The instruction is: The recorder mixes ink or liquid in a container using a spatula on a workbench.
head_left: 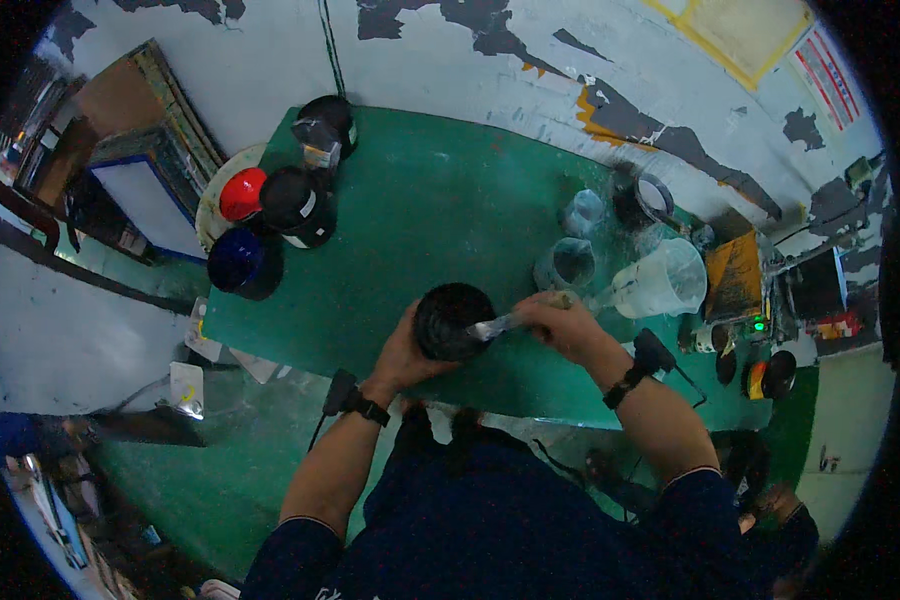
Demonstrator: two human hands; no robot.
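On the green table point(420, 190), near its front edge, stands a round black tub point(455, 310) with a dark inside. My left hand point(406, 358) is wrapped around the tub's left and near side. My right hand point(560, 325), to the right of the tub, is closed on a spatula point(495, 327) with a pale, shiny blade. The blade's tip lies over the tub's opening, at its right side. I cannot make out whether it touches what is inside. Both wrists carry a dark strap with a small black device.
Black tubs point(298, 206), a blue-filled tub point(244, 262) and a red lid or tub point(242, 194) stand at the left. Clear plastic beakers point(660, 280) are at the right, beside an orange-sided box point(735, 278). Framed screens point(150, 190) lean against the wall. A person's arm point(775, 505) shows lower right.
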